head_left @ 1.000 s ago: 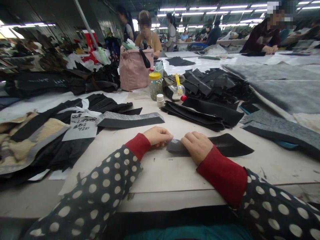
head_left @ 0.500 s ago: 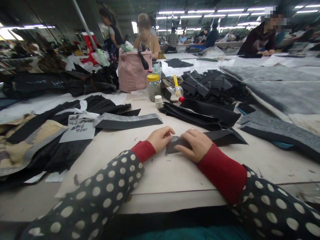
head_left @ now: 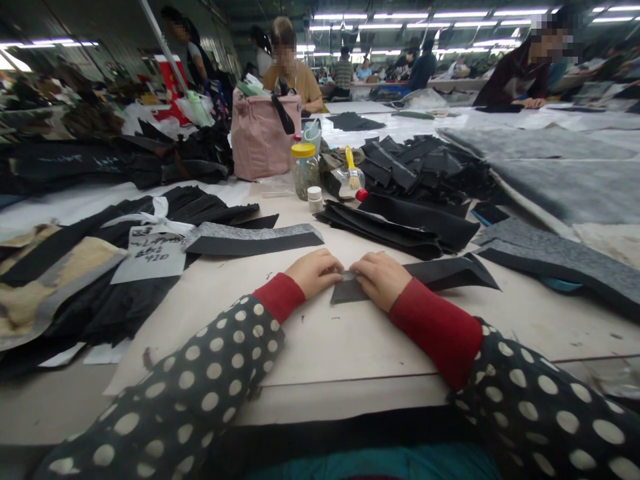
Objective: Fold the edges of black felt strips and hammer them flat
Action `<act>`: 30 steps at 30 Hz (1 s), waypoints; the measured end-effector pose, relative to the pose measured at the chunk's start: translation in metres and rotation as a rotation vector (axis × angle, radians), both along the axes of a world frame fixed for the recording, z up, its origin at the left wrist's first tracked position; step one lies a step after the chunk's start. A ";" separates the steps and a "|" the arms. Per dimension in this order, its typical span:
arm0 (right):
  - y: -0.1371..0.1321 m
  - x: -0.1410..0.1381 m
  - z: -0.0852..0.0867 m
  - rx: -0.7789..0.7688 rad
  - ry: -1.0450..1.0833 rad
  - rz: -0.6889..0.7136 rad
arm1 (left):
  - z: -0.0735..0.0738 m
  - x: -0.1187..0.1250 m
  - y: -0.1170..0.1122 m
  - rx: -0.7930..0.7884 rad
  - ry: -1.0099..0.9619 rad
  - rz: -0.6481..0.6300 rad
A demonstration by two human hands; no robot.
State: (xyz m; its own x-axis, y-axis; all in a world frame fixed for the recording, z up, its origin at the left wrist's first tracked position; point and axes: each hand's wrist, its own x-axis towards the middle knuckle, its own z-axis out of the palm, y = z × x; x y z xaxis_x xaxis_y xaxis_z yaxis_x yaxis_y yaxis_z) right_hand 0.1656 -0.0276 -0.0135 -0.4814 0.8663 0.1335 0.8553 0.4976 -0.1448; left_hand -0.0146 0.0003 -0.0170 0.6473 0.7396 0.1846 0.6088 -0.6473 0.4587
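Observation:
A long black fabric piece lies across the pale worktable in front of me. My left hand pinches its left end with curled fingers. My right hand rests closed on the same end, fingertips meeting the left hand's. The piece's right part is folded up and runs off to the right. Both arms wear dotted sleeves with red cuffs.
A grey-and-black strip and a handwritten tag lie to the left. Stacks of black cut pieces sit behind. A yellow-lidded jar, brush, pink bag and grey felt stand around. Other people work at far tables.
My hands have drawn closer together at the strip's left end. The strip's right part has lifted and folded over itself.

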 end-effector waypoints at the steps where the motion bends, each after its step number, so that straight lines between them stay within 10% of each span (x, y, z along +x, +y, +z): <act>1: 0.000 0.000 0.000 -0.009 0.014 0.005 | 0.001 0.000 -0.001 -0.021 -0.010 0.015; 12: 0.002 -0.001 -0.001 -0.006 0.106 0.050 | 0.003 0.007 -0.008 -0.081 -0.041 0.123; 30: -0.017 -0.009 0.003 0.128 -0.186 0.075 | 0.018 0.009 -0.023 0.270 0.434 -0.116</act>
State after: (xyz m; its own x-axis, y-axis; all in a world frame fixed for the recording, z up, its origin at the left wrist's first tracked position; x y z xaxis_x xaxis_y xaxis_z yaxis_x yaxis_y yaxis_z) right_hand 0.1562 -0.0443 -0.0104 -0.5707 0.8087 0.1428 0.8210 0.5652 0.0804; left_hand -0.0059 -0.0223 0.0014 0.7812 0.6218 0.0556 0.6233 -0.7819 -0.0125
